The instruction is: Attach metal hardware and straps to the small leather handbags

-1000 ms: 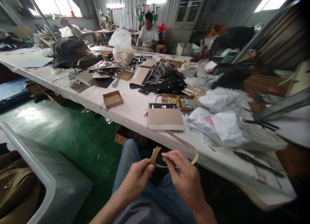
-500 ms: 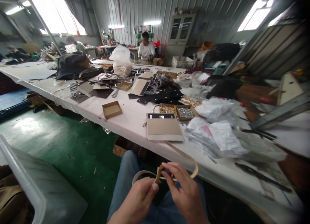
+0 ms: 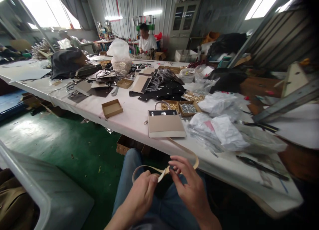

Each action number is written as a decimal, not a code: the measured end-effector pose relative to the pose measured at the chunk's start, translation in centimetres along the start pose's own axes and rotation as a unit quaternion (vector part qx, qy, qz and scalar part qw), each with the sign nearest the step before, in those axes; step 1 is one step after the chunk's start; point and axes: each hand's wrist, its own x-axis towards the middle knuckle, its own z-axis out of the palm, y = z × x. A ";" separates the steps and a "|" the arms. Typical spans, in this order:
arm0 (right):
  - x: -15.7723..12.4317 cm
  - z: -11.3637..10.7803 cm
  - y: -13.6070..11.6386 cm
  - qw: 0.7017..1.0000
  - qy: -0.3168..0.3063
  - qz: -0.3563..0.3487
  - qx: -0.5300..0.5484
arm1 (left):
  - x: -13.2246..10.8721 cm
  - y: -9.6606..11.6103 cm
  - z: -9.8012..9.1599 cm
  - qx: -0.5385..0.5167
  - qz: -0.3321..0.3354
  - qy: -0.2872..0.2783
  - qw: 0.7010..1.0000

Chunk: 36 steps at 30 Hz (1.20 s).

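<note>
A thin tan strap (image 3: pixel 191 154) hangs from the table edge in a loop down to my lap. My left hand (image 3: pixel 141 195) pinches the strap near its free end, thumb on top, fingers curled. My right hand (image 3: pixel 187 183) is beside it, fingertips pinched on the strap just right of the left thumb. The strap runs up to a flat tan bag piece (image 3: pixel 165 123) with a dark top band lying on the white table (image 3: pixel 129 118). Both hands hover over my knees in blue jeans.
Small cardboard boxes (image 3: pixel 112 108) and trays of gold and silver hardware (image 3: pixel 188 107) sit behind the bag piece. Crumpled plastic bags (image 3: pixel 221 130) lie to the right, black scissors (image 3: pixel 259 167) near the edge. A grey bin (image 3: pixel 47 193) stands lower left. Other people work at the far end.
The strap's free end has been drawn through into a second loop at my left. Both hands sank lower and kept their pinch on the strap.
</note>
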 end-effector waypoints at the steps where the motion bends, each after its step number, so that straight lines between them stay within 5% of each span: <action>1: -0.1 0.0 0.0 1.000 0.002 -0.003 0.001 | 0.0 0.2 -0.1 -0.011 -0.007 0.003 1.000; 7: -0.6 0.1 0.5 0.998 0.013 -0.054 -0.005 | 0.5 0.7 0.0 -0.081 -0.019 0.013 0.996; 21: -0.9 0.3 0.7 0.996 0.076 -0.033 0.012 | 1.7 0.2 1.5 -0.206 -0.054 0.021 0.977; 26: -1.0 1.8 -0.9 0.986 0.105 0.086 0.094 | 2.2 0.7 2.0 -0.257 -0.016 0.029 0.966; 31: -1.5 4.0 -2.2 0.934 0.057 0.263 0.233 | 3.5 0.4 2.9 -0.344 0.015 0.102 0.933; 36: -1.5 5.6 -2.3 0.908 0.004 0.278 0.313 | 4.5 0.2 2.3 -0.356 0.026 0.115 0.927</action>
